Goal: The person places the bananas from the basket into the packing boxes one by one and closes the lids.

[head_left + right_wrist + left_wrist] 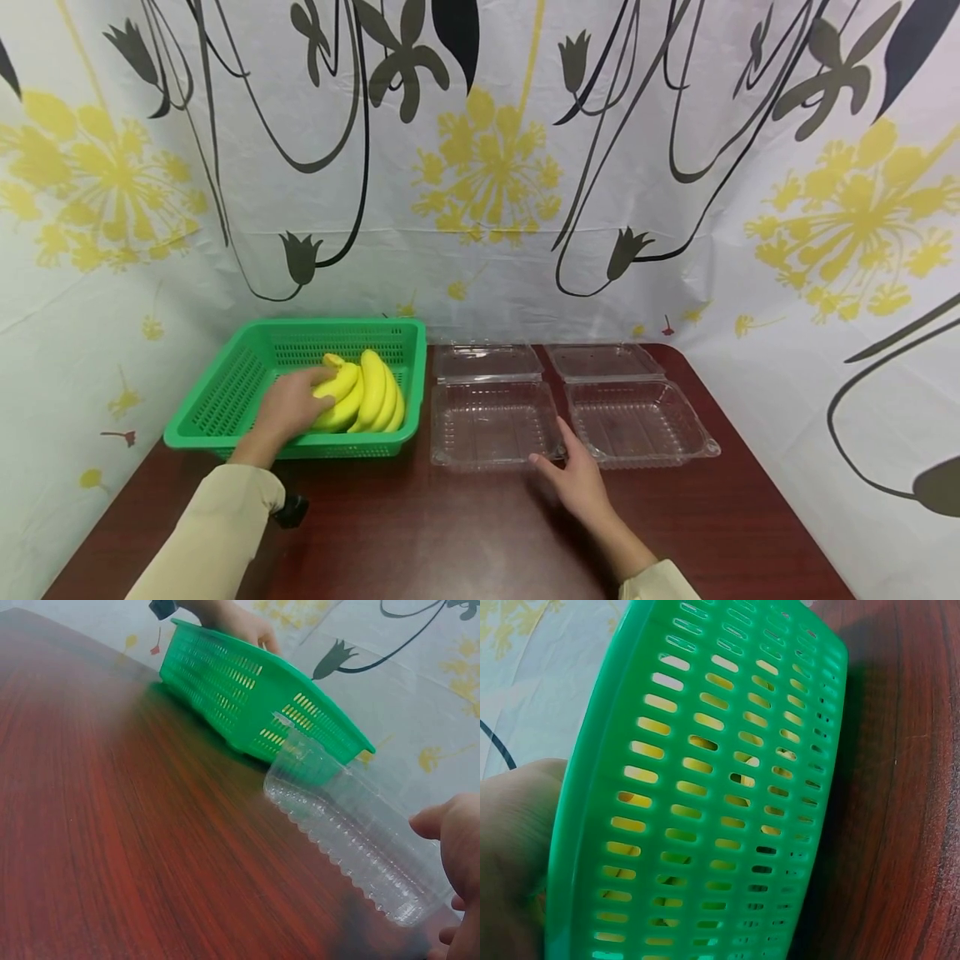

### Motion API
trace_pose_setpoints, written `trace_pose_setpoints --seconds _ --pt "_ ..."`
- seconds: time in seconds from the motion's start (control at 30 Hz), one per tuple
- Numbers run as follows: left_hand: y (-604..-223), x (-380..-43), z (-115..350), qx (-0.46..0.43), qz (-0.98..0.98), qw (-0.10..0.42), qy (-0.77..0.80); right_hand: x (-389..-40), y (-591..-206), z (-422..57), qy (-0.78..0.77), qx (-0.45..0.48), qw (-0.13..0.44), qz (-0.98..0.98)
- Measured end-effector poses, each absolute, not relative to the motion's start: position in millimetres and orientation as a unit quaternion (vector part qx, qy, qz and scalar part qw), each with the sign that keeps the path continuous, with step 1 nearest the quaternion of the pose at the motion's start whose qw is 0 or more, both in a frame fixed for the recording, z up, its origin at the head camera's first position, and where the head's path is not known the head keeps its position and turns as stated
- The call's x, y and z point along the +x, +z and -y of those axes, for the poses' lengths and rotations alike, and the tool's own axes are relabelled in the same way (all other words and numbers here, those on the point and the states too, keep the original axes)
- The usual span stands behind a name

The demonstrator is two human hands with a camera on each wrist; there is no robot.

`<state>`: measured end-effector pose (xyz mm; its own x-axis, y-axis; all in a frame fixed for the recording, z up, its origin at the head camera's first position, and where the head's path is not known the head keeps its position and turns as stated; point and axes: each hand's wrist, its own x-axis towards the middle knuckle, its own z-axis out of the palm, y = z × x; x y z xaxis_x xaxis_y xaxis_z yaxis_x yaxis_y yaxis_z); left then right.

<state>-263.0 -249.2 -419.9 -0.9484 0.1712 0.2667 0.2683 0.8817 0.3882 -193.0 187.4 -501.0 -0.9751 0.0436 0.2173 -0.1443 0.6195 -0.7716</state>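
Yellow bananas lie in the right part of a green plastic basket. My left hand reaches over the basket's front rim and grips the bunch at the left, with fingers and thumb around it. In the left wrist view the slotted basket wall hides most of that grip. My right hand is at the front right corner of a clear plastic clamshell container, fingers relaxed and holding nothing. The right wrist view shows the thumb close to this container's edge.
A second clear clamshell container stands at the right. Both lids lie folded back toward the patterned cloth behind. Everything rests on a dark red wooden table.
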Motion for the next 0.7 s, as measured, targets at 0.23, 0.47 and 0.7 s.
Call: trace_pose_setpoints --seconds 0.23,0.47,0.7 --pt "-415.9 -262.4 249.2 -0.111 0.962 0.124 -0.218 -192.6 -500.0 -187.0 0.437 0.026 0.105 0.893" --pt "-413.4 -261.1 251.1 -0.093 0.961 0.134 -0.223 -192.8 -500.1 -186.6 0.435 0.024 0.105 0.894" --pt "-414.0 -258.2 255.0 -0.075 0.961 0.133 -0.229 -193.5 -500.4 -186.1 0.434 0.018 0.104 0.895"
